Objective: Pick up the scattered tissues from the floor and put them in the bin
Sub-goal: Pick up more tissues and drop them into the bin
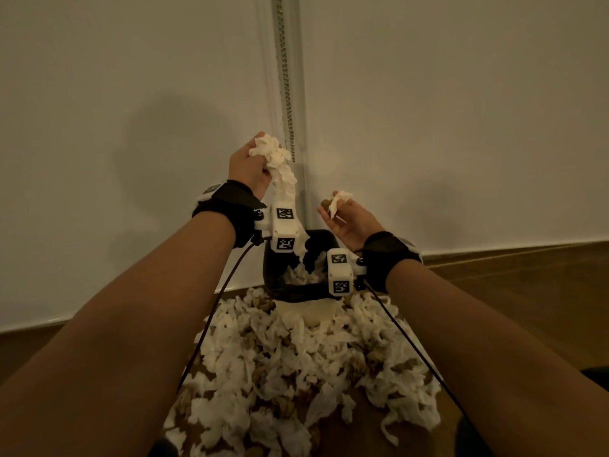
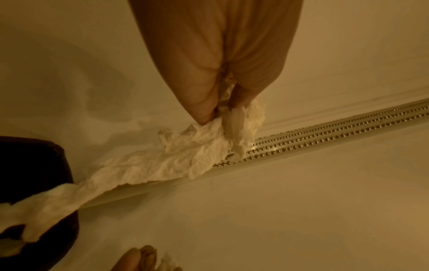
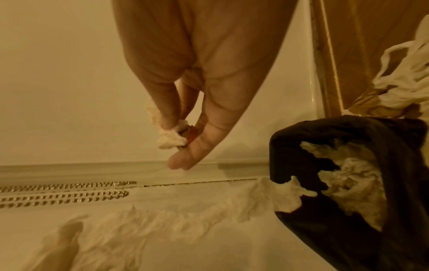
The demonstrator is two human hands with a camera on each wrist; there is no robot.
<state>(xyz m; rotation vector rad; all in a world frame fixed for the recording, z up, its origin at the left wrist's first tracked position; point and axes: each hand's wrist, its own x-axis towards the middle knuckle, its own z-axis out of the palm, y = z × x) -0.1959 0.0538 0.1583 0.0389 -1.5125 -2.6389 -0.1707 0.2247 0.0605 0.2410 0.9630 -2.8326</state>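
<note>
My left hand (image 1: 250, 163) is raised above the bin and grips a long crumpled white tissue (image 1: 280, 173) that trails down into the black bin (image 1: 321, 237). In the left wrist view the fingers (image 2: 204, 102) pinch that tissue (image 2: 176, 161). My right hand (image 1: 349, 219) hovers right of it and pinches a small tissue scrap (image 1: 337, 201) with something brown; the right wrist view shows the scrap (image 3: 170, 138) between thumb and fingers. The bin (image 3: 290, 139) holds several tissues. A heap of scattered tissues (image 1: 296, 364) covers the floor in front.
The bin stands against a white wall (image 1: 131, 94), at a vertical rail with a hanging bead chain (image 1: 286, 77). Wooden floor (image 1: 514, 308) lies to the right. Black cables (image 1: 211, 321) run from both wrist cameras down over the heap.
</note>
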